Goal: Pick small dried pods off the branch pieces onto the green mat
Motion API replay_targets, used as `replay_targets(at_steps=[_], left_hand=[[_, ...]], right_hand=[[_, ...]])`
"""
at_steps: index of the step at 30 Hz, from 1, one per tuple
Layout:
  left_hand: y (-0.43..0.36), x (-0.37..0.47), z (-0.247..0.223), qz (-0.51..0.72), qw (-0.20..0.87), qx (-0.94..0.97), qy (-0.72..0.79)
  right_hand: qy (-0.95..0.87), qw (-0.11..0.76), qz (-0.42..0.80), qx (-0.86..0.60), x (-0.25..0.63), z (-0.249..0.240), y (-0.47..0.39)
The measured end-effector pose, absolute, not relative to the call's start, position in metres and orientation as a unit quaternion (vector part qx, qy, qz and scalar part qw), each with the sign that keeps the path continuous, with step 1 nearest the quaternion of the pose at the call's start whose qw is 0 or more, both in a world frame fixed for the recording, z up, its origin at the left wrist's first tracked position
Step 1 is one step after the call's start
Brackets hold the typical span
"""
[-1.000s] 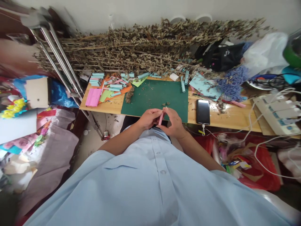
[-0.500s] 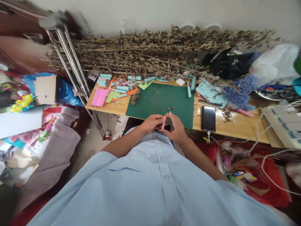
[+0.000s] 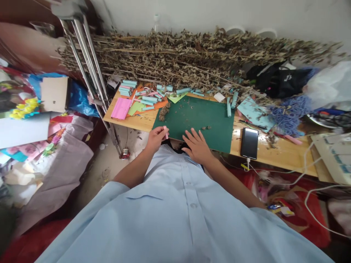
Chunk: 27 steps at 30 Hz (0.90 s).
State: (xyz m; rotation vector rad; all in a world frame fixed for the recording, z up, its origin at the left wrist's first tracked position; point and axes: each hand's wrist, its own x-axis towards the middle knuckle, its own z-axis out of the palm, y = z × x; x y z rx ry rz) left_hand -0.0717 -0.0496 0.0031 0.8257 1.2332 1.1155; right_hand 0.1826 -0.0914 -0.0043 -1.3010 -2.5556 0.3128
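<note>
Since half a second ago the two hands have parted: the left hand (image 3: 156,138) has carried the small pink paper roll (image 3: 165,132) off to the left, and the right hand (image 3: 196,147) has let go of it and dropped flat. That roll now sits pinched in the left fingers, just at the lower left corner of the green cutting mat (image 3: 197,120), over the near edge of the wooden table (image 3: 276,153). The left fist is curled, wrist bent up from a bare forearm that runs down to the pale blue shirt (image 3: 181,219). The right hand lies with fingers spread and loose, palm down, its fingertips on the mat's near edge at the centre of the frame, holding nothing. Most of the mat's middle is bare apart from a few crumbs of dried matter, and it gives the widest free room ahead of both hands. To its upper left lie blue paper rolls (image 3: 142,95) and a pink sheet (image 3: 121,108); a heap of dried branches (image 3: 192,60) closes off the far edge across the top of the frame. A black phone (image 3: 249,143) lies right of the mat, close to the table's near edge. Metal crutches (image 3: 87,62) slant down the upper left, beside the table's left end.
</note>
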Motion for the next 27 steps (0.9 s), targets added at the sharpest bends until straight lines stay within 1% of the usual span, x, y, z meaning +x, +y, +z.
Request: replay_targets(at_steps=[5, 11, 13, 16, 18, 21, 27], left_hand=[[-0.036, -0.075, -0.003, 0.462, 0.563, 0.443, 0.522], [-0.029, -0.075, -0.012, 0.427, 0.542, 0.537, 0.484], [-0.030, -0.076, -0.013, 0.417, 0.517, 0.570, 0.483], [-0.033, -0.077, -0.011, 0.410, 0.472, 0.608, 0.490], [-0.033, -0.076, -0.010, 0.407, 0.463, 0.614, 0.493], [-0.032, -0.075, -0.010, 0.402, 0.456, 0.621, 0.494], [-0.031, -0.076, -0.015, 0.409, 0.437, 0.645, 0.476]], right_hand=[[-0.901, 0.083, 0.108, -0.412, 0.165, -0.004, -0.068], [-0.886, 0.099, 0.074, -0.446, 0.166, 0.005, -0.024], [-0.887, 0.102, 0.069, -0.445, 0.154, 0.006, -0.001], [-0.888, 0.083, 0.072, -0.447, 0.130, 0.005, 0.032], [-0.890, 0.062, 0.075, -0.445, 0.120, 0.004, 0.045], [-0.896, 0.053, 0.062, -0.437, 0.121, 0.005, 0.040], [-0.896, 0.048, 0.049, -0.440, 0.161, 0.012, -0.013]])
